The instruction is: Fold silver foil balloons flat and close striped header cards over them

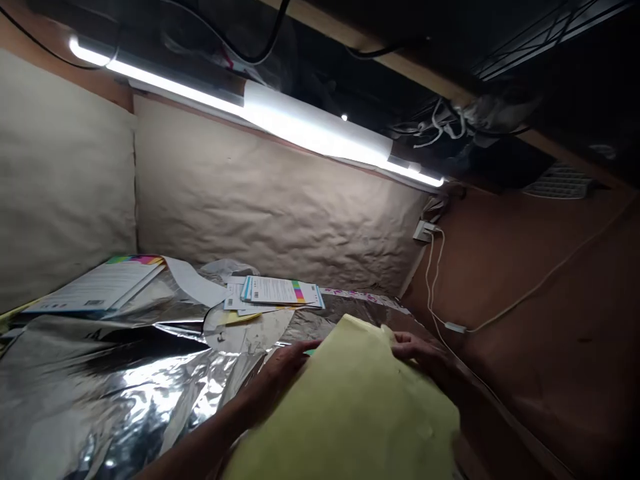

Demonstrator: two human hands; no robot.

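My left hand [277, 380] and my right hand [417, 353] grip opposite edges of a large pale yellow sheet of paper or card [350, 413], raised and bent toward me. Its lower part hides what lies beneath. Crinkled silver foil [115, 393] covers the surface ahead and to the left, with my left hand just above it. Beyond the sheet lie printed cards with coloured strips [283, 292]. Further left, a white and blue booklet with a multicoloured edge [97, 287] rests on the foil.
Crumpled brown paper [270, 200] lines the back wall, with a padded beige panel [60, 173] to the left. A brown wall [540, 333] with a white cable [430, 287] and a socket [424, 231] is to the right. A lit tube lamp [315, 123] runs overhead.
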